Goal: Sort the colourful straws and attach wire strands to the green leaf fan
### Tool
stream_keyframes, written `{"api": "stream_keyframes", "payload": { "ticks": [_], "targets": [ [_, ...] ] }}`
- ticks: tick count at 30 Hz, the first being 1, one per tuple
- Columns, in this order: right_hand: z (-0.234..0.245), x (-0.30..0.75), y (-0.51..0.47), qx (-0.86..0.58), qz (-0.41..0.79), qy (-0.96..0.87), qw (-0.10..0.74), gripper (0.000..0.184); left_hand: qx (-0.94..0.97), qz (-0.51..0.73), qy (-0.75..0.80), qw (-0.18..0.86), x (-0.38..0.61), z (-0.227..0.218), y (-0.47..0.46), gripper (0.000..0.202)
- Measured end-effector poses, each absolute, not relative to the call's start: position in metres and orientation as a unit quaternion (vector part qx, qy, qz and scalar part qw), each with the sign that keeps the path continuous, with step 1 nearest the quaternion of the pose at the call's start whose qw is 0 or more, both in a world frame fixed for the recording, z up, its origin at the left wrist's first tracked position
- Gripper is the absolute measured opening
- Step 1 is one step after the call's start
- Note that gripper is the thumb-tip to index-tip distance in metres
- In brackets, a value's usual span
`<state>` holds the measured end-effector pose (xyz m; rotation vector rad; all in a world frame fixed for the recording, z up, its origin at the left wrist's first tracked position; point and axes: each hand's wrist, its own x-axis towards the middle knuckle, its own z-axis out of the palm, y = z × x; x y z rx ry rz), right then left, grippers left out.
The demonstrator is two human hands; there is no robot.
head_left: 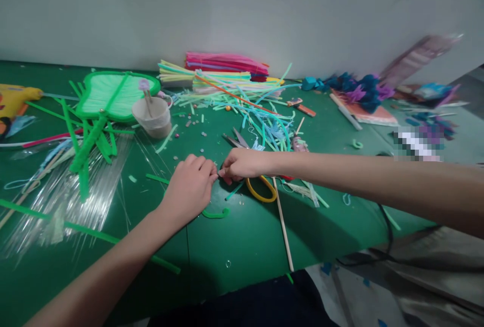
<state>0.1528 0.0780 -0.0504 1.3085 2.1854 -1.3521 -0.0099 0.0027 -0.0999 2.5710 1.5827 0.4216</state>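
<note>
The person's dark clothing lies nearest the camera, on the near side of the grip, where the left hand and the right hand meet tip to tip just above the green table. Both hands are closed in a pinch; whatever sits between the fingertips is too small and shadowed to name, and one cannot tell whether each hand grips a part of it. A hooked green stem lies just on the near side of the pinch, though whether it joins the fingers is unclear. The scissors lie beneath the right hand, blades apart on its far side, yellow loop on its near side, beside a wooden stick. Such fine fingertip work seems best done with one hand keeping its pinch steady while the other makes small moves, the wrists low, and the right wrist kept clear of those parted blades. Beyond the grip and to its left, a translucent cup stands upright, thin sticks topped by a pale purple piece leaning in it; its lower part looks brownish, the contents indistinct. Far to the right of the grip and beyond it, a clear sleeve shows something pinkish, too blurred to identify.
</note>
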Motion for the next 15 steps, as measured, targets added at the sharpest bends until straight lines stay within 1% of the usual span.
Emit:
{"api": "stream_keyframes", "payload": {
  "ticks": [5, 10, 15],
  "targets": [
    [-0.0493, 0.1526, 0.0798, 0.433, -0.464, 0.759, 0.146, 0.023, 0.843, 0.143, 0.514, 0.064, -0.0095, -0.0999, 0.0034, 0.02],
    [-0.0469, 0.1505, 0.0826, 0.42, -0.441, 0.775, 0.167, 0.015, 0.846, 0.139, 0.511, 0.063, -0.0088, -0.0989, 0.0042, 0.02],
    [-0.0462, 0.1472, 0.0831, 0.417, -0.421, 0.784, 0.187, 0.016, 0.852, 0.133, 0.503, 0.055, -0.0083, -0.0982, 0.0039, 0.02]
  ]
}}
